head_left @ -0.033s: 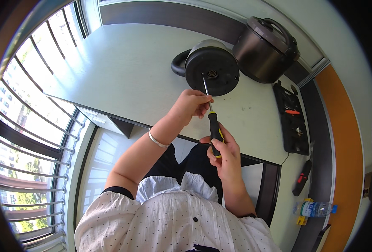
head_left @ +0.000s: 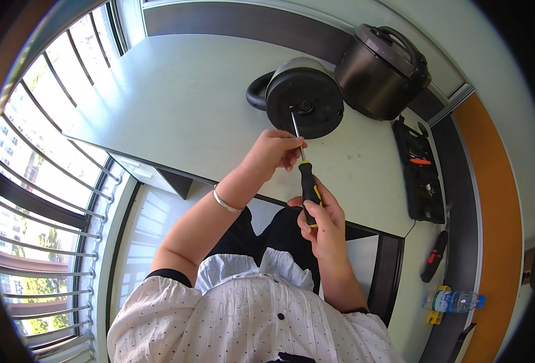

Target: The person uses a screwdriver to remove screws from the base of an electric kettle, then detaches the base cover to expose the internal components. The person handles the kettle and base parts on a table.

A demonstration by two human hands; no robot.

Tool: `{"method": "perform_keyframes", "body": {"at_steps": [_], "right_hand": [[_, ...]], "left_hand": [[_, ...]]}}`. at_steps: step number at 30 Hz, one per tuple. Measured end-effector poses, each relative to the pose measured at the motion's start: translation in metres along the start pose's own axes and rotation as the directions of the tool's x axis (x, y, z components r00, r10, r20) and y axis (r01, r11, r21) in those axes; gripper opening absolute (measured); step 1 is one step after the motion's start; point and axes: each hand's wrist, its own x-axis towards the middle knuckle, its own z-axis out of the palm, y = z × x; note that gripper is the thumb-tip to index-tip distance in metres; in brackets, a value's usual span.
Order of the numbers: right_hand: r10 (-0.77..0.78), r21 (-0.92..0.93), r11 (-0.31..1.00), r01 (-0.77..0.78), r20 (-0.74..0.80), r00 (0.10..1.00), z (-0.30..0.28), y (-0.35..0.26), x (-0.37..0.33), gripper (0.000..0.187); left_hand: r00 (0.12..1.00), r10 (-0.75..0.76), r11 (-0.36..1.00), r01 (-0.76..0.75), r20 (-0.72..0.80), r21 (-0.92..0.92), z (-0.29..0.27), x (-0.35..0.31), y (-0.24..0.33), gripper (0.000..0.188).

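An electric kettle [head_left: 301, 112] lies on its side with its round black base turned toward me and its handle at the left. My right hand [head_left: 327, 221] is closed around the black and yellow grip of a screwdriver [head_left: 310, 183]. The fingers of my left hand [head_left: 278, 149] pinch the metal shaft between the grip and the kettle. The shaft's tip meets the black base just left of the ring at its centre. Whether a screw sits under the tip is too small to tell.
Behind the kettle to the right stands a dark pressure cooker [head_left: 376, 72]. An open black tool case [head_left: 421, 172] lies on the white table [head_left: 183, 91] at the right. Nearer are a black and red tool [head_left: 435, 257] and a water bottle [head_left: 455, 301]. A barred window [head_left: 44, 199] is at the left.
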Motion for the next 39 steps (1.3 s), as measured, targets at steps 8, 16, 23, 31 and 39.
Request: {"method": "perform_keyframes", "body": {"at_steps": [8, 16, 23, 31, 39], "right_hand": [[-0.560, -0.939, 0.144, 0.313, 0.184, 0.808, 0.021, 0.024, -0.001, 0.058], [-0.426, -0.545, 0.752, 0.369, 0.025, 0.905, 0.013, 0.040, 0.008, 0.071], [-0.033, -0.253, 0.967, 0.022, -0.041, 0.999, 0.022, 0.018, 0.008, 0.065], [-0.516, -0.941, 0.116, 0.317, 0.216, 0.829, 0.026, 0.041, 0.012, 0.065], [-0.060, -0.316, 0.947, 0.049, -0.023, 0.998, 0.020, 0.031, 0.018, 0.069]], "left_hand": [[0.993, 0.017, 0.987, 0.002, -0.117, 0.159, -0.004, 0.001, 0.007, 0.023], [0.997, 0.026, 0.994, -0.019, -0.071, 0.106, -0.014, 0.005, 0.005, 0.022], [0.999, 0.006, 0.997, -0.002, -0.046, 0.081, -0.013, 0.000, 0.008, 0.025], [0.995, 0.017, 0.979, 0.003, -0.094, 0.202, -0.018, 0.003, 0.010, 0.025], [1.000, -0.001, 0.995, -0.001, 0.015, 0.095, -0.029, 0.009, 0.012, 0.026]]}}
